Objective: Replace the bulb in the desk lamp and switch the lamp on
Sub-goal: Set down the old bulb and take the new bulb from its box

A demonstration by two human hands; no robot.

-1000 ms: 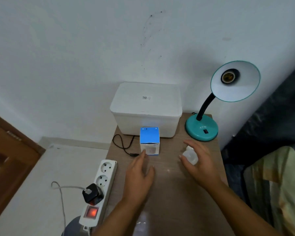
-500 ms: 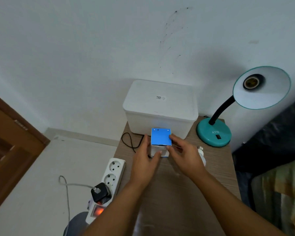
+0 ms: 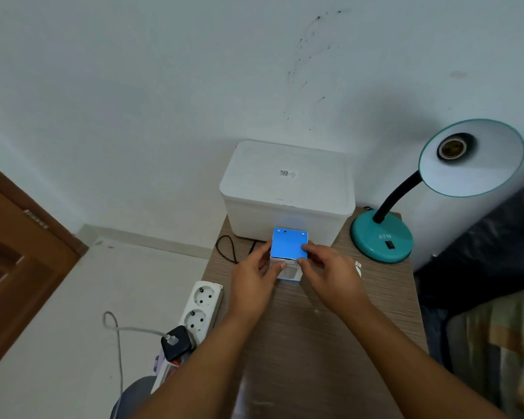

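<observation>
Socket (image 3: 452, 147) in lamp (image 3: 381, 240) bare, old bulb (image 3: 357, 265) out, lying on table (image 3: 315, 343) behind right hand (image 3: 330, 272); both hands, left (image 3: 254, 276) too, pinch box (image 3: 288, 252) still closed; left: unbox, screw in, press switch (image 3: 390, 244)

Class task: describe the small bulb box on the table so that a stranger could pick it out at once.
Find the wooden table against the wall, with a big white tub at its back. Just in front of the tub stands the bulb box, held between the left hand and right hand. Its bright blue top is unique here.
</observation>
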